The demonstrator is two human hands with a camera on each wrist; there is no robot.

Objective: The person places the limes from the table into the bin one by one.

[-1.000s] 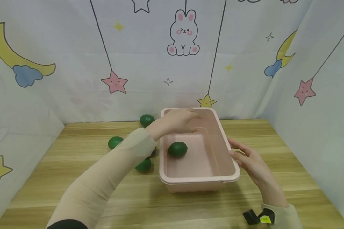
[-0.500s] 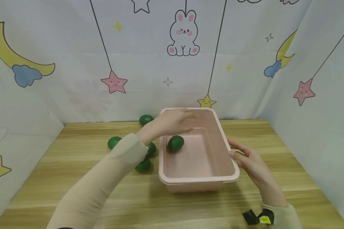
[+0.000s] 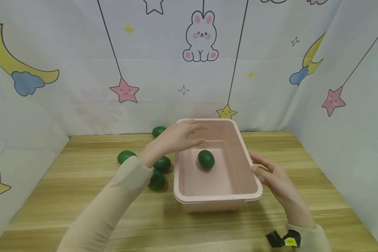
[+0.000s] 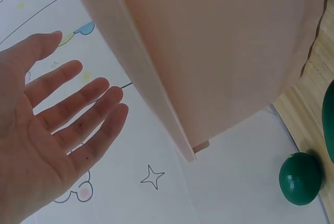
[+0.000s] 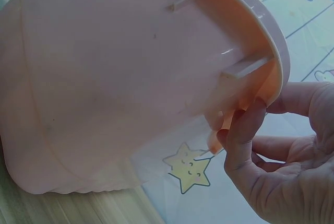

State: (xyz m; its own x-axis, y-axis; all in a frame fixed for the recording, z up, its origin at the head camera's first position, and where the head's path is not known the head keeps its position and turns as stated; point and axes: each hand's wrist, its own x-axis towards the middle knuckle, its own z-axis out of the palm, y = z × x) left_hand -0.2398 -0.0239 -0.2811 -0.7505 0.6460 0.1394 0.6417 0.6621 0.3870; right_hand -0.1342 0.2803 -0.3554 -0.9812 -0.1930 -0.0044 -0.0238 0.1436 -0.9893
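Observation:
A pink plastic bin (image 3: 218, 198) stands on the wooden table. One shiny dark green egg-shaped fruit (image 3: 206, 159) lies on its floor. My left hand (image 3: 177, 137) hovers over the bin's far left rim, fingers spread and holding nothing. In the left wrist view the palm and fingers of that left hand (image 4: 60, 119) are apart from the bin's wall (image 4: 229, 51). With thumb and fingers, my right hand (image 3: 275, 178) grips the bin's right rim. The right wrist view shows the right hand (image 5: 276, 156) pinching that rim (image 5: 279, 51) from outside.
Several more green fruits lie left of the bin: a back fruit (image 3: 159, 131), a left fruit (image 3: 126, 156), and two close together, an upper (image 3: 162, 163) and a lower one (image 3: 158, 181). A printed curtain (image 3: 160, 70) borders the table (image 3: 138, 224).
My left hand has drawn back leftward over the bin's rim. The fruit inside the bin has rolled, first slightly backward, then right toward the middle. My right hand has stayed on the rim.

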